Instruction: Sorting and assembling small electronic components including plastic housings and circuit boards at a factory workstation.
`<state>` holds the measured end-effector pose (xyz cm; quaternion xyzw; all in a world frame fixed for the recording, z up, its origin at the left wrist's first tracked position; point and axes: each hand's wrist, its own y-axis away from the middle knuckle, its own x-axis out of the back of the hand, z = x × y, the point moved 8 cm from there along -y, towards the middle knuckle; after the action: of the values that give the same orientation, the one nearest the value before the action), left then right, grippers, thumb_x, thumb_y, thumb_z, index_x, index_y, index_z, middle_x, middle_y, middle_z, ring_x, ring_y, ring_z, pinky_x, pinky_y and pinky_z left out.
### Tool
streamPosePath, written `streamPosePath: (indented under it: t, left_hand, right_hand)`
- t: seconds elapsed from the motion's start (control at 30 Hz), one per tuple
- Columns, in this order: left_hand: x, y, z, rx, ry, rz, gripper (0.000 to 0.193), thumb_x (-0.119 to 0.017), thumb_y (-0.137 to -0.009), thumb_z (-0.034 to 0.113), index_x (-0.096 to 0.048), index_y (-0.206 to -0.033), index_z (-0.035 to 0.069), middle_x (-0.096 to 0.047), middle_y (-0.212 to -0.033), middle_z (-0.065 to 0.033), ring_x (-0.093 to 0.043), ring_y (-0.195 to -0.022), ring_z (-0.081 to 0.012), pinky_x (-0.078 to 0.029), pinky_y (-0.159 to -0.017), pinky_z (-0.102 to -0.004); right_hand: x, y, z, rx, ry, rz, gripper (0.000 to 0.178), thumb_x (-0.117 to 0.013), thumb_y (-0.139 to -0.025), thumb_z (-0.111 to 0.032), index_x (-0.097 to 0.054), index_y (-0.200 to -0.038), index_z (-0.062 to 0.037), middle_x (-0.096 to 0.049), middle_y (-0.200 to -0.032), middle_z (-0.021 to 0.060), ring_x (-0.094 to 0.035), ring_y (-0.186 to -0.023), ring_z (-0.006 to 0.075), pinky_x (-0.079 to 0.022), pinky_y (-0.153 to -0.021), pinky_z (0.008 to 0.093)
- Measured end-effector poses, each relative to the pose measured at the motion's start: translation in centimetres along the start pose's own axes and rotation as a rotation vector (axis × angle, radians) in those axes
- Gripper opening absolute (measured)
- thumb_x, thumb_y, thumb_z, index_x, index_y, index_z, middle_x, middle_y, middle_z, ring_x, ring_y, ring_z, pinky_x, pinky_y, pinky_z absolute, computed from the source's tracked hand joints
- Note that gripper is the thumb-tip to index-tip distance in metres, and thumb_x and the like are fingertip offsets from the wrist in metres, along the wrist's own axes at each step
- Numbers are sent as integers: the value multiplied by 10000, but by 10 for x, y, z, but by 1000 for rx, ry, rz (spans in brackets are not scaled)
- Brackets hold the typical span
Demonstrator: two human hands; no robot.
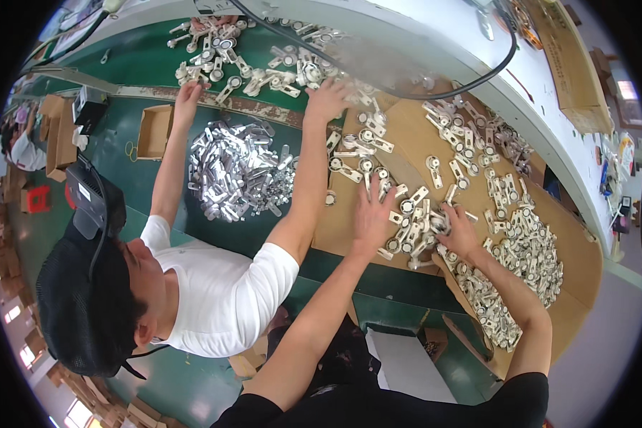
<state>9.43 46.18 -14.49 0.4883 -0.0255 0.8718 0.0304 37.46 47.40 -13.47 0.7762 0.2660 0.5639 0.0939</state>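
Small whitish metal parts, each with a flat slotted arm and a round wheel-like end, lie in a loose heap on brown cardboard in front of me. My left hand rests at the heap's left side, its fingers stretched out and apart over the parts. On the heap's right side is my right hand, fingers bent but spread, touching the parts. What lies under its fingertips is partly hidden. Close to my right forearm, many more such parts fill the cardboard's right end.
To my left, a co-worker in a white shirt reaches both arms over a green bench toward similar parts. A pile of shiny metal pieces lies between those arms. A black cable droops along a white shelf. A small open box stands farther left.
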Motion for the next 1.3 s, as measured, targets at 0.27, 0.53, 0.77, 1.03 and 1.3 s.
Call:
streamPosePath:
  t: [0.27,0.53,0.77,1.03,1.3]
  left_hand:
    - [17,-54,-19,120,38,30,436,-725,-906,-12,-711,-1327,101,-492,-1583,-221,-613,-1283,-448,-696,-859,-449]
    - [63,-110,-45,219,112,132,530,-683,-911,-45,-666,-1429,67,-433,-1644,-289,-612,-1291,-492,-632,-1002,-537]
    - [133,-73,-2,117,120,314,791,-762,-895,23,-498,-1640,67,-315,-1754,-306,-378,-1515,-675,-405,-1249,-688]
    - [161,229,39,-127,772,-157,347,-764,-1005,135,-718,-1327,12,-701,-1392,-203,-693,-1262,-417,-591,-1052,-488]
    - [231,521,-235,325,610,-476,448,-736,-1038,291,-713,-1440,94,-744,-1356,-221,-694,-1288,-440,-557,-1113,-524]
  right_hand:
    - [29,-99,-70,10,-138,194,941,-899,-783,-186,-498,-1631,-105,-620,-1394,334,-672,-1235,541,-576,-1071,552]
    - [54,-210,-163,150,-110,296,996,-883,-803,-156,-452,-1700,-135,-601,-1479,327,-614,-1370,524,-532,-1154,543]
    - [86,-217,-223,422,-420,483,882,-791,-951,-73,-420,-1747,-158,-611,-1500,247,-652,-1265,420,-556,-1058,447]
    - [43,-177,-236,285,-120,234,506,-774,-914,-144,-701,-1406,-52,-758,-1254,237,-746,-1077,421,-603,-937,518]
    - [-59,-100,-299,211,-25,272,279,-754,-982,-218,-812,-1164,-14,-786,-843,115,-743,-748,262,-585,-711,418]
